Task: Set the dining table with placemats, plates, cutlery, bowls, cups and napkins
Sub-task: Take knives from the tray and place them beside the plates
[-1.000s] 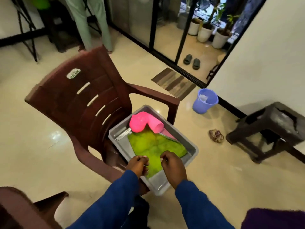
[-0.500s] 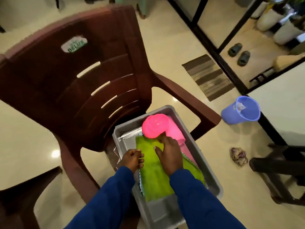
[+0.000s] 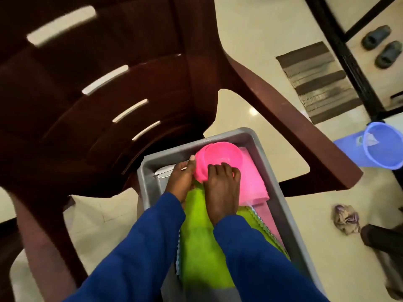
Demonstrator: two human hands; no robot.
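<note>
A brown chair [image 3: 91,88] fills the left, its armrest arching over the far end of a grey tub [image 3: 281,205] on its seat. Cutlery [image 3: 163,172] lies at the tub's far left corner, partly hidden by the left hand [image 3: 181,182], whose grip closes on the side of the pink bowls [image 3: 218,162]. The right hand [image 3: 222,192] curls its fingers over their near rim. Green cloth [image 3: 202,253] lies under both sleeves, pink cloth [image 3: 253,184] beside it. Farther right on the floor: mat [image 3: 316,81], blue bucket [image 3: 377,147], crumpled rag [image 3: 346,219], slippers [image 3: 383,46].
</note>
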